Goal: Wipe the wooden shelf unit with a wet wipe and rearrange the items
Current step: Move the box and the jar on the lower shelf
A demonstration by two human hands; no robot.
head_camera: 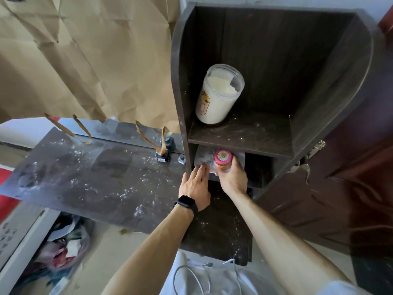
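Both hands reach into the lower shelf: left hand (196, 184), fingers spread flat, presses the wipe (203, 159); right hand (232, 177) grips a small jar (222, 159). Left lies a dusty dark table (95, 177) below brown paper (85, 60); the shelf unit (319, 81) holds a big white jar (219, 94) above.

R hand (232, 177) round pink-lidded jar (222, 159), L hand (194, 184) flat on wipe (203, 158), lower shelf.

dark wooden shelf unit (331, 86), upper shelf dusty with white-filled jar (219, 94) at left, lower shelf holding white wet wipe (203, 157) and pink-lidded jar (222, 160), dark surface (89, 177) alongside (powder-speckled), two small bottles (162, 156) at its back
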